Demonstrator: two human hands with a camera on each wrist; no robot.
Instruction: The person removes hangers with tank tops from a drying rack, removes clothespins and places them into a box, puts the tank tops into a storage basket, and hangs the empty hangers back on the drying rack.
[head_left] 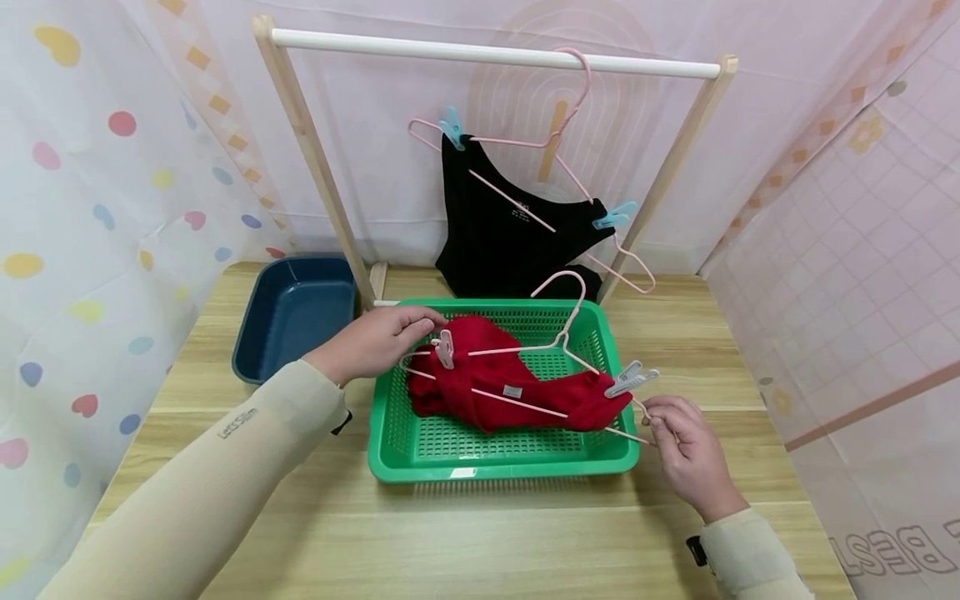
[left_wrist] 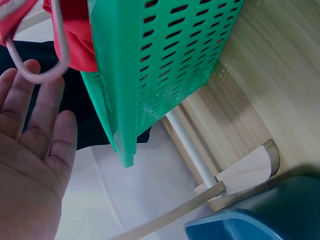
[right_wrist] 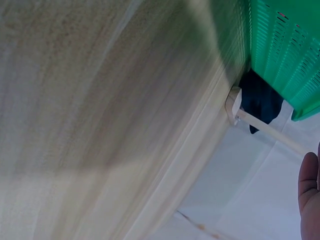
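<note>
A pink hanger (head_left: 564, 335) carries a red garment (head_left: 480, 396) with a small pale label, over the green basket (head_left: 502, 475). A pale pink clothespin (head_left: 446, 348) clips the garment's left side, and a grey clothespin (head_left: 632, 380) the right. My left hand (head_left: 378, 342) is at the hanger's left end. In the left wrist view its fingers (left_wrist: 47, 105) lie extended against the rounded hanger end (left_wrist: 37, 78). Beyond the basket's right rim, my right hand (head_left: 686, 450) pinches the hanger's other end between thumb and fingers. The right wrist view catches only part of this hand (right_wrist: 310, 195).
Behind the basket, a wooden rack with a white rod (head_left: 450, 50) holds a tilted pink hanger with a black garment (head_left: 510, 225), clipped by blue clothespins (head_left: 452, 128). A dark blue basin (head_left: 300, 312) stands at the left on the wooden table (head_left: 480, 542).
</note>
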